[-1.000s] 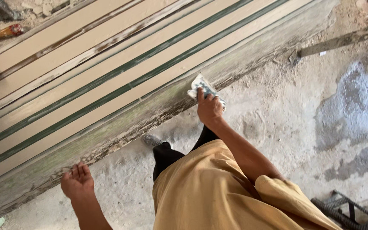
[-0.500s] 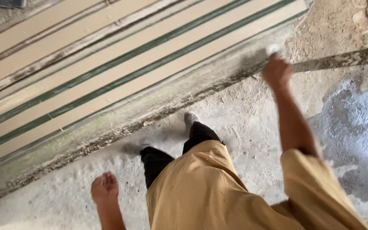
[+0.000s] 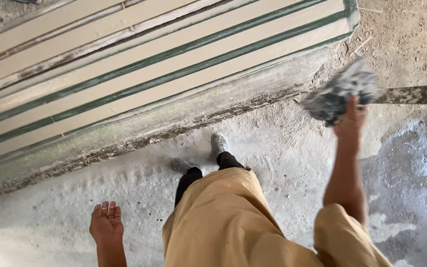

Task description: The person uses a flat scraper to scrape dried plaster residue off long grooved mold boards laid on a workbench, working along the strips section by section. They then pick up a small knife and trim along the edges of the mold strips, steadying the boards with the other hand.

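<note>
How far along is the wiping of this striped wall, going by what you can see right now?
Looks done: the beige and green bands appear fairly clean. In hand: the right hand holds a crumpled grey rag near the wall's end, off the surface; the left hand hangs open and empty. Left: the grey base strip shows dark grime along its lower edge, and the floor is dusty.

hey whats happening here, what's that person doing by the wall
A person in a tan top stands on a dusty concrete floor beside a wall panel painted in beige and green stripes. The right hand is raised and grips a crumpled grey-white rag, blurred, near the panel's right end and lower edge. The left hand hangs open and empty, fingers spread, touching nothing. The grey shoes point at the wall's stained base.
</note>
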